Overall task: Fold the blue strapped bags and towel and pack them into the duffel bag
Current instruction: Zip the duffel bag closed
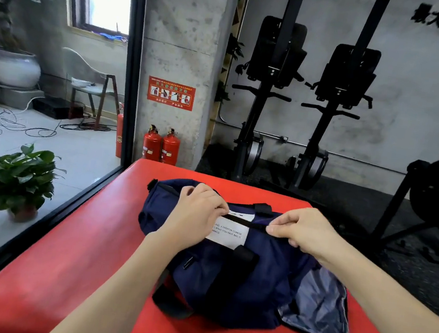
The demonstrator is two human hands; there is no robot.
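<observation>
Both grips pinch navy duffel bag (231, 276) zipper.

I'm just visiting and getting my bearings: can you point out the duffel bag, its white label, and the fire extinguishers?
duffel bag (230, 284): head view, on its navy side panel.
white label (230, 236): head view, on the printed patch between the two hands.
fire extinguishers (161, 146): head view, where the two red cylinders meet.
</observation>
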